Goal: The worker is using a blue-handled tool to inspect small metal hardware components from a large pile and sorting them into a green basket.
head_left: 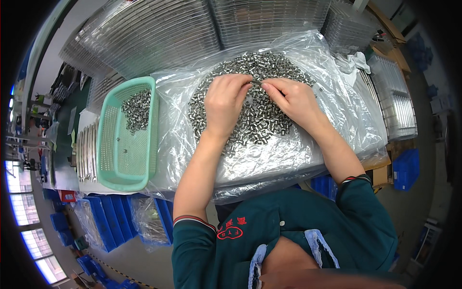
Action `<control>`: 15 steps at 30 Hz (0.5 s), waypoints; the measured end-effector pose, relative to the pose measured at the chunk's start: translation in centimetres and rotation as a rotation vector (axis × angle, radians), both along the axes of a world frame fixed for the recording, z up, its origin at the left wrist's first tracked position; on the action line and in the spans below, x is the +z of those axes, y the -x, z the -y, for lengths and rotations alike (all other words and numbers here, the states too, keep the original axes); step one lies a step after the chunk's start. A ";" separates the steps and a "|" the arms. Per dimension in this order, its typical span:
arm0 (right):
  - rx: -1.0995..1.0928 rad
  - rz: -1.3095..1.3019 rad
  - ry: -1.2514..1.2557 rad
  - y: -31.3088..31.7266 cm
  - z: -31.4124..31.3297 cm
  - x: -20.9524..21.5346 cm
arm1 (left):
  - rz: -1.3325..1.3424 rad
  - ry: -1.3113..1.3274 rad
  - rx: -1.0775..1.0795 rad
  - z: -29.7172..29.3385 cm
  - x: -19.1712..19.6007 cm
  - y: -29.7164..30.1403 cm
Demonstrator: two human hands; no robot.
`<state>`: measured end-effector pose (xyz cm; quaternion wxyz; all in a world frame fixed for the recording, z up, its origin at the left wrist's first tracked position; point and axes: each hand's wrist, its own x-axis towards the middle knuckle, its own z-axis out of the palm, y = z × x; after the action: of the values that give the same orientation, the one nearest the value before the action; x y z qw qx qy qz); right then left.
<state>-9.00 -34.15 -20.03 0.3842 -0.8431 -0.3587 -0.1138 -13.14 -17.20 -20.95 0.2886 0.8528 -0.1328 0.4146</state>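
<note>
A broad heap of small, shiny, short tube-like metal parts (257, 126) lies on clear plastic sheeting (175, 111) in front of me. Over the far half of this heap, my left hand (223, 103) and my right hand (297, 100) meet at the fingertips. Both are closed in a pinch on a small, thin metal part (256, 82) between them. The fingers cover most of it, so its exact shape cannot be made out. To the left of the heap stands a light green perforated plastic basket (153, 130), with more small metal parts (137, 110) gathered at its far end.
Tall stacks of clear plastic trays (159, 38) line the back of the table, with another stack (394, 96) at the right. A white cloth (352, 62) lies near that stack. Blue bins (113, 219) stand below the table's left front; a blue crate (406, 168) sits at right.
</note>
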 end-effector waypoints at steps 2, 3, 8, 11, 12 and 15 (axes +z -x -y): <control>0.044 -0.240 0.010 -0.2 0.2 0.5 | 0.017 -0.027 0.000 -0.1 0.0 0.0; 0.088 -0.481 0.020 -0.4 0.2 0.7 | 0.020 -0.018 -0.011 -0.1 -0.1 0.0; 0.209 -0.896 -0.242 -0.6 0.4 1.1 | -0.175 0.396 -0.058 0.3 -0.4 0.4; 0.220 -0.935 -0.398 -0.5 0.3 1.1 | -0.360 0.699 -0.156 0.4 -0.1 0.5; 0.221 -0.932 -0.490 -0.5 0.2 1.0 | -0.371 0.745 -0.190 0.4 -0.2 0.5; 0.242 -0.998 -0.603 -0.6 0.0 0.6 | -0.383 0.814 -0.250 0.3 -0.4 0.4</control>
<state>-8.43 -34.15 -19.40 0.7392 -0.6014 -0.1801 0.2440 -13.57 -17.49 -21.34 0.6668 0.7088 -0.0055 0.2301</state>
